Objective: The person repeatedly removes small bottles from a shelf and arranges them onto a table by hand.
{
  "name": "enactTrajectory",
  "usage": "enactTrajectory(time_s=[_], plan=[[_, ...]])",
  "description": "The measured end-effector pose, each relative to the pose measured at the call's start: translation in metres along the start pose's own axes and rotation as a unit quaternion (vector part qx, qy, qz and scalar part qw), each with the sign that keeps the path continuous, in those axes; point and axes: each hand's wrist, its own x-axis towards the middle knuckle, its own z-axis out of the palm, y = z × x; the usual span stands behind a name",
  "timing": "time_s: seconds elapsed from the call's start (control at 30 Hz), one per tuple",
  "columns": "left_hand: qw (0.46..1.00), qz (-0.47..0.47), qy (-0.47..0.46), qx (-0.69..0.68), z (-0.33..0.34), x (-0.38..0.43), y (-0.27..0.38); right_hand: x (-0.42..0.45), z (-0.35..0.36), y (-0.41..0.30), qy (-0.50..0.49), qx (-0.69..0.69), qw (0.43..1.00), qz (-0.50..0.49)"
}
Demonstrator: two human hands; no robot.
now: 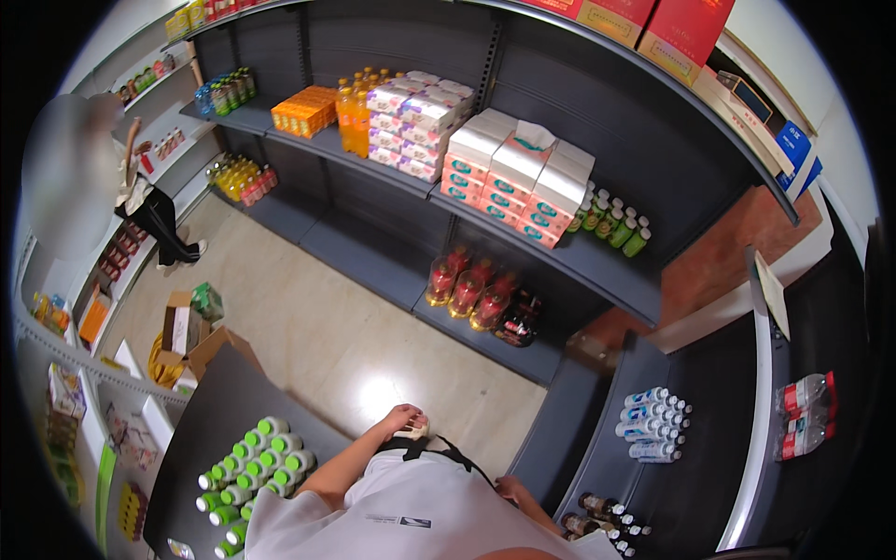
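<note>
My left hand (pixel 406 419) is in front of my waist, its fingers loosely bent, close to black straps; a pale thing lies just below it, and whether the hand touches it I cannot tell. Low at my other side is my right hand (pixel 512 488), partly hidden by my shirt, near the edge of a dark shelf. Green-capped bottles (pixel 260 462) stand in rows on a dark table (pixel 245 392) on my left. Across the aisle, tissue packs (pixel 514 175) are stacked on a grey shelf, beside orange drink bottles (pixel 353 115).
An opened cardboard box (pixel 210 343) sits on the floor beyond the table. Another person (pixel 143 203) stands at the far-left shelves. White bottles (pixel 651 425) and dark bottles (pixel 595 514) occupy the right shelf. Red-topped containers (pixel 465 290) stand on the lower shelf ahead.
</note>
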Motion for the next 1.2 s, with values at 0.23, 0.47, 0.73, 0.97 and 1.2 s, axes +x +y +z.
enactTrajectory(time_s=[0.23, 0.47, 0.73, 0.97, 1.2], plan=[[0.998, 0.012, -0.047, 0.051, 0.016, 0.082, 0.059, -0.043, 0.037, -0.188, 0.323, 0.127, 0.930, -0.120], [0.987, -0.070, -0.123, 0.070, 0.054, 0.119, 0.098, -0.027, 0.002, -0.212, 0.205, 0.215, 0.947, -0.120], [0.951, 0.131, -0.240, 0.144, 0.177, 0.173, 0.294, -0.083, -0.106, -0.437, 0.263, 0.138, 0.879, -0.372], [0.890, 0.340, -0.250, 0.169, 0.339, 0.228, 0.424, -0.182, -0.136, -0.657, 0.253, 0.058, 0.826, -0.500], [0.878, 0.454, 0.016, 0.152, 0.355, 0.261, 0.477, -0.189, -0.194, -0.728, 0.252, -0.024, 0.827, -0.503]])
